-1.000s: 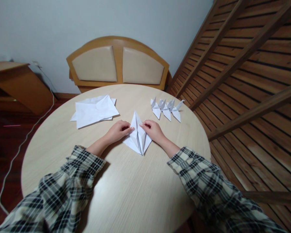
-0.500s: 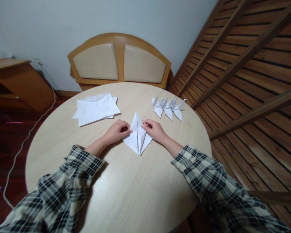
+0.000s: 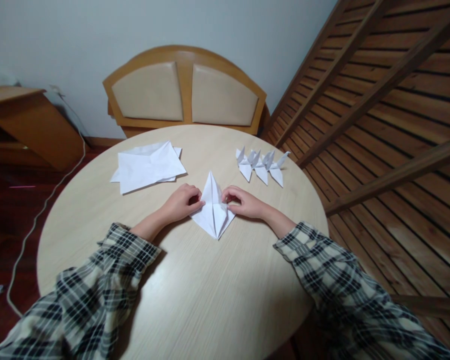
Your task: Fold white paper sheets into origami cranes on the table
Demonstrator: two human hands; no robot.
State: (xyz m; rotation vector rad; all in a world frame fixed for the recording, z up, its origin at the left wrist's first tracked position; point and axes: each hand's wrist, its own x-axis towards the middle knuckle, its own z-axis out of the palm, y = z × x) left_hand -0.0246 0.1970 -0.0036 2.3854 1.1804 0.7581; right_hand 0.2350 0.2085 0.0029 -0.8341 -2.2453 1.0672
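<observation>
A sheet of white origami paper point(image 3: 213, 215), folded into a diamond with a centre slit and a raised flap on its right side, lies on the round table point(image 3: 195, 295). My left hand point(image 3: 183, 201) is closed at its left corner, thumb and fingers pinching the edge. On the opposite side my right hand point(image 3: 243, 202) has its fingers curled at the right edge, thumb and index finger gripping the paper by the flap. Three folded paper cranes point(image 3: 261, 167) stand in a row beyond my right hand.
Several loose white paper sheets point(image 3: 150, 167) lie overlapped at the table's far left. Behind the table stands a wooden headboard point(image 3: 185, 90) with padded panels. A slatted wooden partition point(image 3: 382, 110) rises close on the right. A cable point(image 3: 33, 225) runs along the floor at left.
My right hand has slid a little right and down along the paper's right edge, and the right flap has shifted with it. My left hand stays at the left corner.
</observation>
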